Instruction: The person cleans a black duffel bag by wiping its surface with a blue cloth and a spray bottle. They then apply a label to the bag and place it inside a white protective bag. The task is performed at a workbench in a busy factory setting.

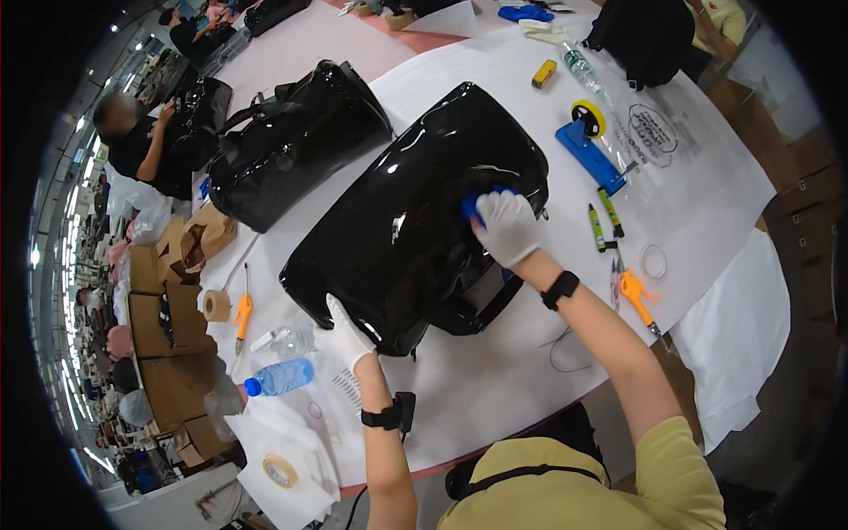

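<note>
A glossy black duffel-shaped bag (397, 225) lies on its side across the white-covered table in front of me. My right hand (509, 228), in a white glove, presses a bunched blue cloth (471, 207) onto the bag's upper surface, toward its right side. At the near left end, my left hand (348, 336), also gloved, holds the bag's edge with a finger stretched up along it; its other fingers are partly hidden. Below my right hand, a black handle (500, 306) hangs off the bag's side.
Another glossy black bag (305, 139) stands behind on the left. A blue tape dispenser (591, 156), green markers (603, 222) and an orange air blow gun (637, 295) lie right. Left are another orange blow gun (243, 318), a tape roll (216, 305) and a water bottle (281, 377).
</note>
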Demonstrator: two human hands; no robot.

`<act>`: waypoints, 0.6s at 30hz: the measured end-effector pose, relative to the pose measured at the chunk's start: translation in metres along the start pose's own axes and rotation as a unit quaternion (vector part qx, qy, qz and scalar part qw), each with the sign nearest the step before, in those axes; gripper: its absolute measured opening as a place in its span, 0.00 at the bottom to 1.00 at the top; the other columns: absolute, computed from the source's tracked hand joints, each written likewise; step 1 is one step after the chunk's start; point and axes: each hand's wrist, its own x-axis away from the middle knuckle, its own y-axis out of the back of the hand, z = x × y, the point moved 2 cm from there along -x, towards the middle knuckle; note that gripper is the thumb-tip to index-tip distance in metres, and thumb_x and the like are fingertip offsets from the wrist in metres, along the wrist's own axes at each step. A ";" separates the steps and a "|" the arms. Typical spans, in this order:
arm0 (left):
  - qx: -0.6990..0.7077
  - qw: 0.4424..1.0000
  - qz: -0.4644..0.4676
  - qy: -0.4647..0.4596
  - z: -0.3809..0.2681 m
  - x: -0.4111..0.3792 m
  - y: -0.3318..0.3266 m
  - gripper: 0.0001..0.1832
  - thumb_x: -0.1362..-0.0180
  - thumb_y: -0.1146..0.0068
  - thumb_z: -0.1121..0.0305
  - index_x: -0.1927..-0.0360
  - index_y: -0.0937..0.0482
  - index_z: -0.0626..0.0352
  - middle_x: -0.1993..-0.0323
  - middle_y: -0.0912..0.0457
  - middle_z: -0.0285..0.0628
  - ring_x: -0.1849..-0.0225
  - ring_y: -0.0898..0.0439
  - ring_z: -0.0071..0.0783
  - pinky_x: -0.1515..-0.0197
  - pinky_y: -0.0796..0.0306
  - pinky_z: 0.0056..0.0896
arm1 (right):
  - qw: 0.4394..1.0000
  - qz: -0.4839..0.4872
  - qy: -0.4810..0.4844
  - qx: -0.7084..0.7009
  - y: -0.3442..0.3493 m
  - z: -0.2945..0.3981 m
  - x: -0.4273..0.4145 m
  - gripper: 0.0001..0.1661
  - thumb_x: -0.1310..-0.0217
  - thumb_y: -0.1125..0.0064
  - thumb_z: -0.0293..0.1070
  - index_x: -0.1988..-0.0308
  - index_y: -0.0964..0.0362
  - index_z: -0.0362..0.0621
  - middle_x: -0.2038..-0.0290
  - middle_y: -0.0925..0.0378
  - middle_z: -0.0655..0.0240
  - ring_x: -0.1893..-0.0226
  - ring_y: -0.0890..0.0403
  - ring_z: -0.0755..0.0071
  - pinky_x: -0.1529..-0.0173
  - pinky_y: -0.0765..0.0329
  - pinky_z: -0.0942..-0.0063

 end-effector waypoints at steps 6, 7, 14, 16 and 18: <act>-0.083 0.995 -0.039 -0.030 0.006 -0.009 -0.011 0.30 0.44 0.38 0.52 0.59 0.25 0.79 0.64 0.20 0.57 0.64 0.21 0.46 0.57 0.28 0.39 | 0.993 0.015 -0.056 -0.100 -0.021 0.149 -0.028 0.09 0.50 0.45 0.40 0.78 0.32 0.51 0.78 0.27 0.66 0.75 0.25 0.63 0.71 0.29 0.63; -0.075 0.997 -0.013 -0.012 0.003 -0.013 0.000 0.29 0.44 0.38 0.52 0.61 0.24 0.79 0.66 0.19 0.57 0.66 0.21 0.47 0.59 0.28 0.40 | 0.975 0.099 0.057 -0.188 -0.016 0.193 -0.022 0.08 0.51 0.48 0.37 0.80 0.32 0.52 0.81 0.28 0.69 0.77 0.25 0.67 0.72 0.31 0.65; -0.046 0.986 -0.074 -0.141 0.014 0.002 -0.003 0.23 0.41 0.39 0.58 0.62 0.24 0.77 0.70 0.19 0.55 0.69 0.21 0.44 0.62 0.29 0.41 | 0.993 0.024 0.000 0.111 -0.007 0.023 -0.076 0.05 0.49 0.48 0.34 0.76 0.31 0.49 0.84 0.30 0.66 0.81 0.25 0.62 0.79 0.30 0.62; 0.004 0.979 -0.109 -0.173 0.016 0.009 -0.005 0.24 0.40 0.40 0.57 0.62 0.23 0.76 0.68 0.19 0.54 0.68 0.21 0.43 0.62 0.29 0.40 | 0.973 0.026 -0.226 0.048 -0.005 -0.030 -0.101 0.10 0.41 0.50 0.37 0.72 0.30 0.44 0.80 0.23 0.59 0.77 0.20 0.54 0.74 0.24 0.56; -0.004 0.986 -0.093 -0.141 0.015 0.011 -0.003 0.23 0.40 0.41 0.58 0.61 0.23 0.75 0.66 0.19 0.52 0.66 0.21 0.42 0.61 0.29 0.39 | 0.959 0.064 -0.273 0.032 -0.013 -0.005 -0.113 0.12 0.40 0.50 0.39 0.70 0.30 0.41 0.77 0.21 0.55 0.74 0.18 0.50 0.73 0.22 0.56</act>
